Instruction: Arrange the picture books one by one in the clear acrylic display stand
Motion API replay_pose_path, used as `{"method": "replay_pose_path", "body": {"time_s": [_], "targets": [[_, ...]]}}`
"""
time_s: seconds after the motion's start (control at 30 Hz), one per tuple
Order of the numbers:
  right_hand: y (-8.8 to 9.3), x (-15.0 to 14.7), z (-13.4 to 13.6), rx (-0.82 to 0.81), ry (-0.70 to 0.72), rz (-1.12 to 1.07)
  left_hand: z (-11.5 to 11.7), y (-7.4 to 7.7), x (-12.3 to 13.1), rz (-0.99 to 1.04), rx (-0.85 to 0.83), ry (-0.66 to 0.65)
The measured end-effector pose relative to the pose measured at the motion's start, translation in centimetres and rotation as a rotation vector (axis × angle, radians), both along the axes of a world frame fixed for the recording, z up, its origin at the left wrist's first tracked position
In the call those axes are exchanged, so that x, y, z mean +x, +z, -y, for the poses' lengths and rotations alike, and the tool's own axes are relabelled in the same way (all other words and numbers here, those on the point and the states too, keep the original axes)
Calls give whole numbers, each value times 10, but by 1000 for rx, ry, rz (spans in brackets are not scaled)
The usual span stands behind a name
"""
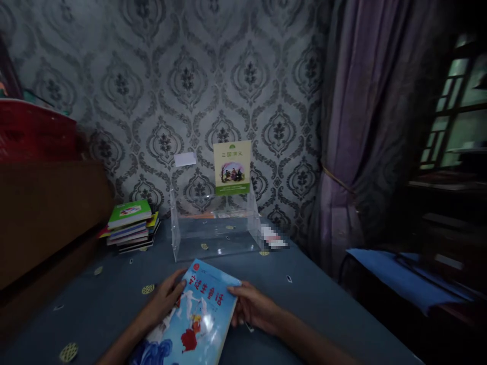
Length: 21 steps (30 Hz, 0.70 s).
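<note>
A blue picture-covered book (205,314) with red lettering is held tilted above the table, its cover facing up. My left hand (167,296) grips its left edge, thumb on the cover. On the right edge, my right hand (254,306) pinches the book between thumb and curled fingers. Beyond it stands a clear acrylic rack (213,243) with tilted side panels. A cream and green book (232,170) rests upright on the rack's upper right, cover outward. A small white card (184,159) shows at the rack's upper left.
Several stacked books (131,223) lie at the back left of the blue-grey table (304,314). A pixelated item (274,237) sits right of the rack. A brown cabinet (49,218) bearing a red container (36,129) borders the left; a purple curtain (342,152) hangs at right.
</note>
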State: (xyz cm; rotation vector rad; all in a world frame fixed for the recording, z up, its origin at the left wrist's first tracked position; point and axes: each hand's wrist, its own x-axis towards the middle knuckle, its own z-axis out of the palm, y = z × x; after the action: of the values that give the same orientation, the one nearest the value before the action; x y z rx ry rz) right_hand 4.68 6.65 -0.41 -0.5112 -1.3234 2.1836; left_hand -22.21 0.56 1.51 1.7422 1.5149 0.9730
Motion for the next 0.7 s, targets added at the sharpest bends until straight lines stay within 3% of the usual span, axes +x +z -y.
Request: {"method": "replay_pose_path", "body": {"time_s": [0.13, 0.23, 0.37, 0.47, 0.7], "targets": [[1, 0, -3, 36, -82, 21, 5, 8, -3, -501, 99, 131], [0, 1, -6, 52, -72, 46, 18, 20, 14, -767, 191, 125], [5, 5, -2, 65, -65, 72, 45, 31, 61, -806, 311, -24], [12, 6, 2, 63, -40, 82, 59, 39, 90, -916, 286, -71], [17, 6, 3, 23, 25, 102, 65, 48, 103, -1087, 166, -108]]}}
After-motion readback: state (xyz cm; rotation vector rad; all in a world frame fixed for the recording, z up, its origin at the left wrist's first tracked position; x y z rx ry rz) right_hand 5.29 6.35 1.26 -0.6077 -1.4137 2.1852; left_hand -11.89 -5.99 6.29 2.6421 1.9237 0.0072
